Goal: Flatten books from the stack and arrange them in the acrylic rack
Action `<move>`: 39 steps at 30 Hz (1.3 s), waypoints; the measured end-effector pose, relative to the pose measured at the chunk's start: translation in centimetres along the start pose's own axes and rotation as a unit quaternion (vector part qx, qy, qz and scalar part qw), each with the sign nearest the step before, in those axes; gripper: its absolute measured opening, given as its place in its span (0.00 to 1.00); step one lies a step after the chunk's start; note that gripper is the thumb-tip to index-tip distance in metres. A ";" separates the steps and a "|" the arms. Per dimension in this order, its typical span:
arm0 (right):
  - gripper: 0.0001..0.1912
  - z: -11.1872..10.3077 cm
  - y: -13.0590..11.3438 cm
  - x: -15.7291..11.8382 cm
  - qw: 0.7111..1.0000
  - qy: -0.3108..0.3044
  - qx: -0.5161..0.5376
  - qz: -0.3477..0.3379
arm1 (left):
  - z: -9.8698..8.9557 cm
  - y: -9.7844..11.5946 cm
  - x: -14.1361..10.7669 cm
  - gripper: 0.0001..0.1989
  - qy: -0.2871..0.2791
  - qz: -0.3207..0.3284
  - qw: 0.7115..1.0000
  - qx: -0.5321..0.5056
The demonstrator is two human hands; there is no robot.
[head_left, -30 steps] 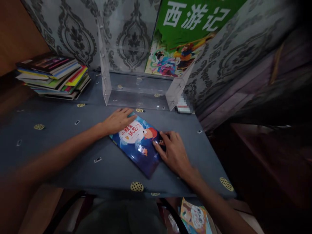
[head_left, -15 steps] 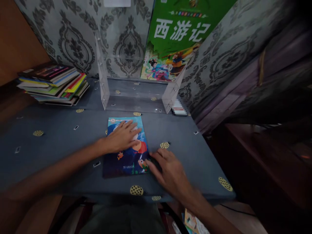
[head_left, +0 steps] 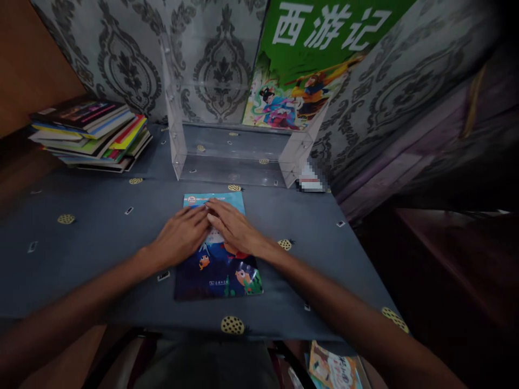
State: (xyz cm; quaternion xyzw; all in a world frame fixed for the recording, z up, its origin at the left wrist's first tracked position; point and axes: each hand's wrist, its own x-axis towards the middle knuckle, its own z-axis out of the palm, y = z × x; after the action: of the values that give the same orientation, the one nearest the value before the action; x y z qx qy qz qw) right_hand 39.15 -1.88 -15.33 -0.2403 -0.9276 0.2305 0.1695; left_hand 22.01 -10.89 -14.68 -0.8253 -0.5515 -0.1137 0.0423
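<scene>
A thin blue picture book with cartoon fish on its cover lies shut on the table in front of me. My left hand rests flat on the cover's upper left part, fingers stretched out. From the other side my right hand lies on the cover too, its fingers extended and meeting the left fingertips near the top middle. Both hands cover much of the cover picture. Neither one grips the book.
Behind the book stands a clear acrylic rack, with a large green book upright in it. A stack of books is at the back left. Below the front edge, more books show at right. The tablecloth is blue-grey.
My right hand has moved up and left from the book's lower right edge onto its cover, beside my left hand. My left hand stays on the book. The view has shifted slightly.
</scene>
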 end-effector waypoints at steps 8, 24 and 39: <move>0.26 -0.5 2.2 -1.0 0.996 0.006 -0.085 0.027 | 0.0 -2.2 -0.3 0.20 0.015 -0.121 0.992 0.006; 0.30 -0.7 2.5 -1.9 0.982 0.010 -0.157 0.103 | 0.1 -2.3 -0.3 0.20 0.014 -0.121 0.993 0.004; 0.32 -0.1 -0.2 -5.4 0.973 -0.005 -0.216 0.076 | -0.1 -2.0 -0.3 0.21 -0.016 -0.139 0.990 0.013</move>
State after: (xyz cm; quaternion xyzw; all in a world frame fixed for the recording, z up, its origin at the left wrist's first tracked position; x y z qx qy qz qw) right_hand 43.61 -4.83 -16.21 -0.3398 -0.9354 0.0381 0.0906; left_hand 20.07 -10.45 -14.74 -0.7419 -0.6627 -0.0980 0.0282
